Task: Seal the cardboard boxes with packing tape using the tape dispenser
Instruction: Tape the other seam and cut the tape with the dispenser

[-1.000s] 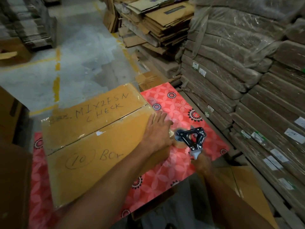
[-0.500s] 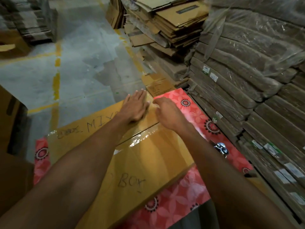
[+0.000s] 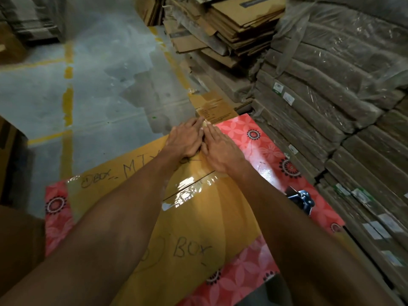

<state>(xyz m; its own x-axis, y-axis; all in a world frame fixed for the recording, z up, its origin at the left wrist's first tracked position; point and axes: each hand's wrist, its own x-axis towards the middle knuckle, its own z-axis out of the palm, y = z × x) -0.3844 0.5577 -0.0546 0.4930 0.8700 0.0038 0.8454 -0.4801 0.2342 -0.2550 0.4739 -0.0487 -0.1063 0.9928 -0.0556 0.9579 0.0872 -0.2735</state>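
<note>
My left hand (image 3: 185, 140) and right hand (image 3: 220, 151) lie flat, fingers straight (gripping nothing), pressing the cardboard box (image 3: 198, 228) at its far edge. Glossy tape (image 3: 187, 191) covers its seam. The tape dispenser (image 3: 302, 200) lies near the table (image 3: 254, 133)'s right edge.

On the work surface, a glossy red cover (image 3: 271, 151) printed with pale flowers and dark ringed medallions. Beyond its far edge, grey concrete floor (image 3: 99, 96) marked with worn yellow lines (image 3: 68, 102), and just past the cover's far corner a flat printed cardboard sheet (image 3: 215, 107) lying on it. To the right, brown bundles (image 3: 331, 85) stacked high in clear plastic wrap, with small white labels (image 3: 288, 98) on their ends; behind them, a loose heap of flattened cartons (image 3: 238, 23).
</note>
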